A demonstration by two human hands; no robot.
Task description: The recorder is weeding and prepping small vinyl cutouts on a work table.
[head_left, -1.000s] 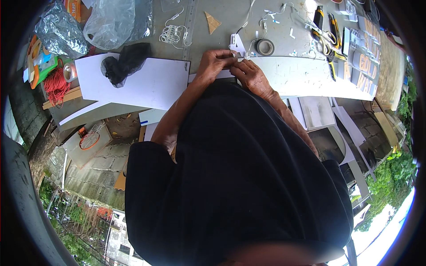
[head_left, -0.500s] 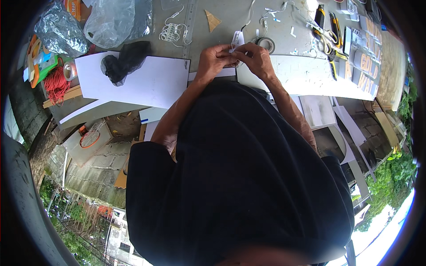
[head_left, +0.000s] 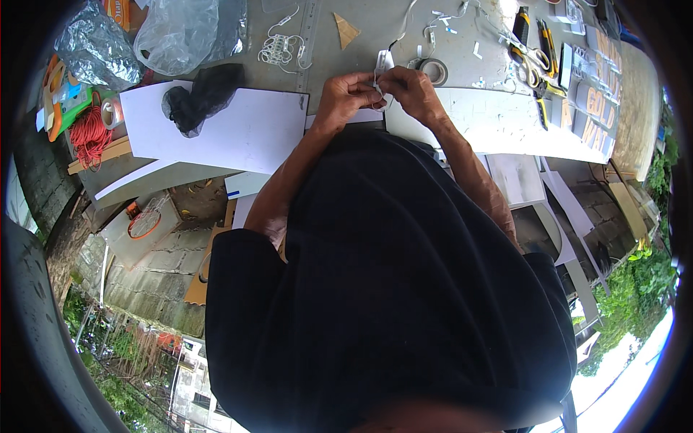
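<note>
White wired piece [head_left: 383, 60] in head view, just left of grey tape roll [head_left: 442, 76]. Left hand [head_left: 342, 102] clamped on its near end, left of roll; right hand [head_left: 414, 94] pinching there too, just beside roll, exact contact too small to tell. Step looks like close fingertip adjusting; next move likely calls for steady left, delicate right.

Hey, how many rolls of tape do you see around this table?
2: a dark one beside the right hand, and a pale one at far left by the red cord. Clutter may hide others.
</note>
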